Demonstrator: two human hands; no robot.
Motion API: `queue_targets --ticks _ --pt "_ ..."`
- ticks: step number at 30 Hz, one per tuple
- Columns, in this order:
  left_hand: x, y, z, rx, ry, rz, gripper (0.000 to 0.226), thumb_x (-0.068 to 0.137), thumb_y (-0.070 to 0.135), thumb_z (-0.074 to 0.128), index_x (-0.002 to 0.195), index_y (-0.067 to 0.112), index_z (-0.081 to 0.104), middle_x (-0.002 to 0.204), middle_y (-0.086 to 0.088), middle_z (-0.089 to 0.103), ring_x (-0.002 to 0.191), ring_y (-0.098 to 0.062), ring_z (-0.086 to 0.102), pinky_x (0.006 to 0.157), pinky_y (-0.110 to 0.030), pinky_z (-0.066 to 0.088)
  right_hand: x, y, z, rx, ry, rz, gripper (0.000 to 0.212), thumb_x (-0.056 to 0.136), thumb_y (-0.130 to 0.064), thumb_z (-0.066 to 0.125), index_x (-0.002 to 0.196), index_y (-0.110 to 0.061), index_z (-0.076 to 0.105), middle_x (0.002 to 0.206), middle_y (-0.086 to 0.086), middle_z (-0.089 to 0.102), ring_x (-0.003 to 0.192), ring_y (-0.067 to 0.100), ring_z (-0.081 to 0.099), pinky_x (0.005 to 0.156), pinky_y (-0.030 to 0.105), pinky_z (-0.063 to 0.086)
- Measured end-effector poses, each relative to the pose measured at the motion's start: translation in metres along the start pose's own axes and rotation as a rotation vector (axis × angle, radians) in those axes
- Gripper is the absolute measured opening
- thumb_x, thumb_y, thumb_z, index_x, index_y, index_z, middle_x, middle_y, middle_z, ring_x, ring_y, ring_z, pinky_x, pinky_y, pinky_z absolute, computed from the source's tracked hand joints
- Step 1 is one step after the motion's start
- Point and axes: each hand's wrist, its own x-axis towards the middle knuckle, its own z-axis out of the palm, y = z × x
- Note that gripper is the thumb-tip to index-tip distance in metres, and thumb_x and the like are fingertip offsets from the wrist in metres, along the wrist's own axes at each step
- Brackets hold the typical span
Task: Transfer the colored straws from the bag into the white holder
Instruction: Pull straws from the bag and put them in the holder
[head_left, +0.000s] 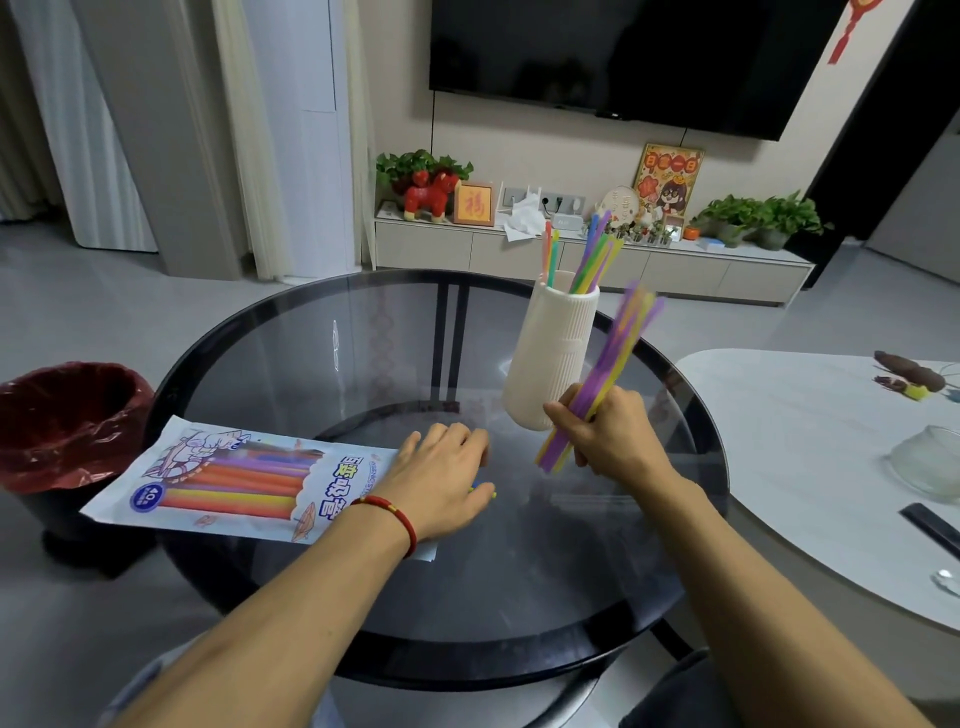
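The landmark here is the white holder (552, 353), a tall ribbed cylinder in a matte cream-white, standing on the far right part of a round smoked-glass tabletop (363, 353) with a dark rim. It leans a bit in this wide-angle view. A bunch of thin plastic straws (587, 260) already pokes out of its top: pink, green, blue, purple and yellow, fanned out loosely.

Just to the right of the holder and a little nearer the camera, the right hand (605, 431) is curled into a fist around a bundle of straws (608, 374), mostly purple and yellow. The bundle slants up and away, its upper ends blurred beside the holder's upper half, the lower ends sticking out below the fist.

To the left of the holder and closer to the camera, the left hand (441, 473) lies palm down, fingers loosely spread, on the mouth end of the bag (234, 478). A few straw tips (483, 489), yellow and blue, peek out under the fingers; can't tell if they're actually pinched. There's a red cord bracelet (395, 512) on that wrist.

The bag is a flat glossy plastic pouch, white-blue with printed fat straws in purple, orange and yellow, stretching further left of the holder toward the tabletop edge. Way off left, beyond the bag, sits a bin (67, 421) lined with crinkly red plastic.
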Motion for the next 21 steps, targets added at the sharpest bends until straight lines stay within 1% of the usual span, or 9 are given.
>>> queue_targets --ticks 2,4,6,8,10,13,16,18,21 --pt "0.001 0.001 -0.002 -0.057 0.094 0.024 0.028 0.094 0.041 0.051 0.115 0.022 0.048 0.121 0.003 0.052 0.116 -0.023 0.045 0.102 -0.040 0.036 -0.002 -0.005 -0.007 0.183 0.119 0.017 0.032 0.100 -0.033 0.069 0.076 -0.012 0.072 0.049 0.005 0.067 0.036 0.017 0.062 0.040 0.025 0.053" --pt "0.002 0.002 -0.003 -0.097 0.191 0.040 0.030 0.093 0.037 0.052 0.120 0.023 0.048 0.123 0.004 0.051 0.117 -0.021 0.045 0.101 -0.038 0.037 0.002 -0.014 -0.019 0.462 0.236 0.049 0.034 0.100 -0.030 0.068 0.076 -0.007 0.071 0.049 0.010 0.066 0.036 0.023 0.058 0.039 0.028 0.050" --pt "0.003 0.003 -0.005 -0.120 0.265 0.043 0.033 0.092 0.034 0.052 0.123 0.023 0.049 0.126 0.004 0.051 0.117 -0.021 0.044 0.100 -0.037 0.038 0.014 -0.026 -0.035 0.714 0.352 0.072 0.030 0.100 -0.027 0.069 0.079 -0.006 0.070 0.052 0.008 0.066 0.039 0.020 0.058 0.037 0.026 0.047" --pt "0.004 0.003 -0.006 -0.138 0.308 0.038 0.036 0.092 0.032 0.053 0.126 0.023 0.050 0.128 0.005 0.051 0.118 -0.020 0.044 0.100 -0.037 0.039 0.032 -0.040 -0.054 0.864 0.454 0.080 0.025 0.099 -0.026 0.072 0.082 -0.008 0.070 0.054 0.003 0.066 0.040 0.016 0.059 0.037 0.022 0.046" --pt "0.003 0.003 -0.006 -0.146 0.326 0.031 0.039 0.092 0.032 0.053 0.130 0.023 0.049 0.129 0.005 0.051 0.120 -0.019 0.043 0.100 -0.036 0.039 0.048 -0.052 -0.069 0.906 0.539 0.059 0.024 0.097 -0.027 0.074 0.080 -0.011 0.068 0.053 0.000 0.067 0.040 0.015 0.060 0.037 0.022 0.046" --pt "0.002 0.002 -0.005 -0.140 0.327 0.028 0.043 0.092 0.032 0.052 0.133 0.024 0.047 0.130 0.005 0.050 0.122 -0.019 0.042 0.100 -0.035 0.040 0.068 -0.066 -0.080 0.751 0.602 0.018 0.025 0.097 -0.031 0.073 0.080 -0.012 0.068 0.058 0.006 0.070 0.043 0.021 0.064 0.039 0.026 0.050" --pt "0.003 0.002 -0.004 -0.132 0.323 0.030 0.044 0.093 0.033 0.051 0.136 0.025 0.045 0.130 0.005 0.049 0.122 -0.018 0.042 0.100 -0.034 0.039 0.087 -0.073 -0.079 0.463 0.555 -0.026 0.033 0.097 -0.030 0.071 0.078 -0.003 0.072 0.063 0.019 0.073 0.047 0.028 0.068 0.043 0.033 0.056" --pt "0.003 0.002 -0.004 -0.133 0.322 0.030 0.044 0.093 0.033 0.051 0.136 0.026 0.044 0.130 0.006 0.049 0.122 -0.017 0.041 0.101 -0.034 0.039 0.099 -0.079 -0.077 0.287 0.472 0.000 0.035 0.096 -0.030 0.070 0.073 -0.004 0.074 0.056 0.015 0.071 0.038 0.018 0.065 0.038 0.028 0.051" --pt "0.003 0.002 -0.004 -0.126 0.315 0.031 0.044 0.093 0.034 0.050 0.136 0.026 0.043 0.130 0.006 0.048 0.123 -0.018 0.041 0.101 -0.036 0.039 0.111 -0.083 -0.071 0.104 0.349 0.028 0.033 0.095 -0.028 0.072 0.075 -0.002 0.072 0.052 0.008 0.067 0.028 0.006 0.057 0.034 0.021 0.045"
